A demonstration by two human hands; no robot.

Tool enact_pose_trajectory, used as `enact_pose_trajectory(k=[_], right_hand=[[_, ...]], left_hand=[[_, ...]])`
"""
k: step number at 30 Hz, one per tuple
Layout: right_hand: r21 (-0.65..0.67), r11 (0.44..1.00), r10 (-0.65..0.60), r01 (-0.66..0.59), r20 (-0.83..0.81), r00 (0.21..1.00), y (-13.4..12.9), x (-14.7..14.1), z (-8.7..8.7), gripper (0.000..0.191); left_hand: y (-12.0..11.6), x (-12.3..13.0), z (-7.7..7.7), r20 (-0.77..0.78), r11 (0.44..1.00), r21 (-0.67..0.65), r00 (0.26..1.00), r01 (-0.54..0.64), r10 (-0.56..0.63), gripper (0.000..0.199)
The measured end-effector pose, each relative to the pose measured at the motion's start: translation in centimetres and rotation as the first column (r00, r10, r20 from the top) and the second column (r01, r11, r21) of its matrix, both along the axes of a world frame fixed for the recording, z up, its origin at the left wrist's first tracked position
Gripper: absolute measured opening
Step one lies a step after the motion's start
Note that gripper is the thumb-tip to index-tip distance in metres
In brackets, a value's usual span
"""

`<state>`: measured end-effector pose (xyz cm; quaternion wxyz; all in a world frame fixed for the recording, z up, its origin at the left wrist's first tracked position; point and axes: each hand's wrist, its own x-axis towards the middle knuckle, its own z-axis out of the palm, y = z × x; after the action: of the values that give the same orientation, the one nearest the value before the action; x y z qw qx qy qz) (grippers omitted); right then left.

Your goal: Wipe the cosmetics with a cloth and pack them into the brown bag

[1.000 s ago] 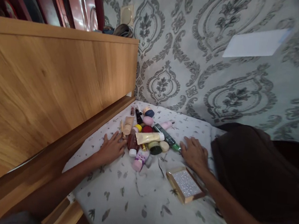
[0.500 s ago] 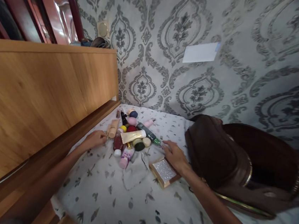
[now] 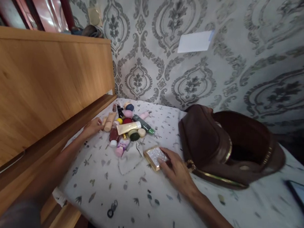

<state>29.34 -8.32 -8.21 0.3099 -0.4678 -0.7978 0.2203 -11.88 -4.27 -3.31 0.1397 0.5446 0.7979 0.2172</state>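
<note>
My right hand [image 3: 176, 169] grips a flat square case [image 3: 154, 157] with a glittery silver top and gold edges, thumb and fingers along its right side. My left hand [image 3: 93, 126] is at the left edge of a cosmetics pile, its fingers curled beside a small beige item [image 3: 104, 120]; whether they hold it is hard to see. Close by lies a beige tube [image 3: 110, 121]. In the pile are a cream tube with a white cap [image 3: 128, 128], a dark red bottle [image 3: 114, 135], a pink-purple bottle [image 3: 122, 148], a dark green tube [image 3: 143, 124] and a dark green-lidded jar [image 3: 134, 135].
An open brown bag [image 3: 206, 141] stands on the patterned sheet [image 3: 122, 194] at the right. Beyond it lies a dark-framed screen device [image 3: 303, 200]. A wooden panel [image 3: 43, 88] borders the left side. A patterned wall [image 3: 167, 68] rises behind.
My right hand has moved from the dark green tube's tip back to the square case and closed on it. My left hand stays by the pile's left edge. The view has shifted.
</note>
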Motion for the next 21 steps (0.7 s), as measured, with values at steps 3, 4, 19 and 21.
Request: enact_pose_trajectory(k=[3,4,19,21], right_hand=[[-0.034,0.999,0.015,-0.015,-0.003,1.0,-0.5,0.0,0.1,0.052],[-0.04,0.999,0.017,-0.017,-0.001,1.0,-0.7,0.0,0.2,0.055],[0.031,0.999,0.026,-0.028,0.074,0.997,-1.9,-0.3,0.8,0.093],[0.022,1.0,0.021,-0.021,0.015,1.0,-2.0,-0.1,0.5,0.104]], left_hand=[[-0.5,0.2,0.5,-0.125,0.999,-0.026,0.992,-0.025,0.022,0.03],[-0.9,0.4,0.8,-0.165,0.999,-0.026,0.986,-0.03,0.025,0.03],[-8.7,14.9,-1.7,-0.458,0.61,0.093,0.578,0.787,-0.675,0.034],[-8.6,15.4,-1.6,-0.452,0.616,0.204,0.631,0.761,-0.631,0.03]])
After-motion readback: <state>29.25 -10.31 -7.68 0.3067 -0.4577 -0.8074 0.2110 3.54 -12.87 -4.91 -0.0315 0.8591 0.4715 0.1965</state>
